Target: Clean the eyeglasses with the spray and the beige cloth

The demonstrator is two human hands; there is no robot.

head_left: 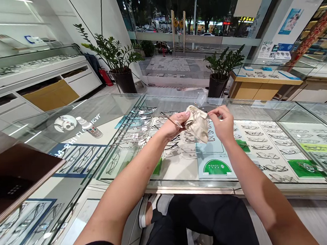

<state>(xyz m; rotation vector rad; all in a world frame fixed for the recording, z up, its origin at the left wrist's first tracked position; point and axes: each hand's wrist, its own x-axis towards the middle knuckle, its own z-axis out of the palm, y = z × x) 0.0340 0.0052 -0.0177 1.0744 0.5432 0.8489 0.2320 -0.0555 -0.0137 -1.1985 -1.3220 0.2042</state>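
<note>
The left hand (177, 122) is holding a pale cloth (199, 126) bunched around a pair of glasses (171, 120), a slim part of which is sticking out on the left. The right hand (223, 124) is working at the cloth's right edge, thumb and forefinger drawn narrow; whether they are pinching cloth or frame, one cannot tell. Both hands are hovering above the glass display counter (174, 185), and a white-capped bottle (89, 128) is standing well apart, to the left. The person is seemingly wiping the glasses; the next move is probably calling for a steady left hold and light right fingertips
</note>
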